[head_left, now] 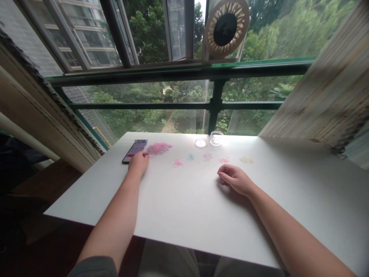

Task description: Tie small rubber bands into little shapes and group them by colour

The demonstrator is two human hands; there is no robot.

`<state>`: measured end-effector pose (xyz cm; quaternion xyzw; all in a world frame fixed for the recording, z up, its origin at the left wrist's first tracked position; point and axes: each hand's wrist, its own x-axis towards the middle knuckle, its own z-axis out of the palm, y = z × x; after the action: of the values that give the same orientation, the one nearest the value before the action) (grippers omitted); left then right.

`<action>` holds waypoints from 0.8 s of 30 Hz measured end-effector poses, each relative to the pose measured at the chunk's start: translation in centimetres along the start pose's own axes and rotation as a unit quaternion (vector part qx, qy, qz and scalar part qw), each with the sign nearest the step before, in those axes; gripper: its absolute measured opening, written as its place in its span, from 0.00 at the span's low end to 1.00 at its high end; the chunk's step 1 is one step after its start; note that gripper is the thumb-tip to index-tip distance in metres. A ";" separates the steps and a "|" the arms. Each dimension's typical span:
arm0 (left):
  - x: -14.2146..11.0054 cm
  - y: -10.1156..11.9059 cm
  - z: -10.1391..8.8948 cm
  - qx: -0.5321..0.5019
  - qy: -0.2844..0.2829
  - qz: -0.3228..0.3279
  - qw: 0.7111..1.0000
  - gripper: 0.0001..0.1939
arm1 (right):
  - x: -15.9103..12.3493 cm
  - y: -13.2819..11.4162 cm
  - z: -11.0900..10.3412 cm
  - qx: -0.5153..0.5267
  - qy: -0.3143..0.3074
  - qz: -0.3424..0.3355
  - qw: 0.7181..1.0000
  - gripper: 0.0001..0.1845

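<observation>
On the left of the white table, my left hand (138,163) rests at the right edge of a dark phone (127,156) with its screen lit. Its fingertips are mostly hidden behind the back of the hand, close to a loose pile of pink and purple loop-like bands (159,148). My right hand (234,179) lies on the table with fingers curled in and thumb against them; nothing shows in it. Beyond it runs a row of small band clusters: red-pink (178,163), teal (190,156), purple (206,156), red (224,160) and yellow (246,159).
A shallow clear dish (201,143) and a taller clear round container (216,139) stand at the table's back edge. Behind the white table (173,207) are a green window railing (184,74) and a round fan-like object (226,29). Curtains (325,88) hang at both sides.
</observation>
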<state>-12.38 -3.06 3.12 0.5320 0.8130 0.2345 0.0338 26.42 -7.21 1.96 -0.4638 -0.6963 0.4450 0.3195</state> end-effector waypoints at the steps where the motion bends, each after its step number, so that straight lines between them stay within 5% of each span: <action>1: 0.0 0.1 -0.1 -0.005 0.010 0.002 1.000 0.15 | 0.0 0.0 0.0 -0.001 0.000 0.000 1.000 0.07; 12: -0.2 0.5 2.0 -0.221 0.070 0.115 0.966 0.14 | 0.0 -0.2 0.0 -0.008 -0.008 -0.004 1.000 0.07; 24: 0.8 -0.6 2.3 -0.266 0.108 0.094 0.953 0.12 | 0.0 -0.3 -0.1 -0.010 -0.012 -0.006 1.000 0.07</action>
<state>-12.55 -1.71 0.96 0.5489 0.6666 0.5003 0.0636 26.36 -7.29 2.30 -0.4573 -0.7076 0.4415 0.3087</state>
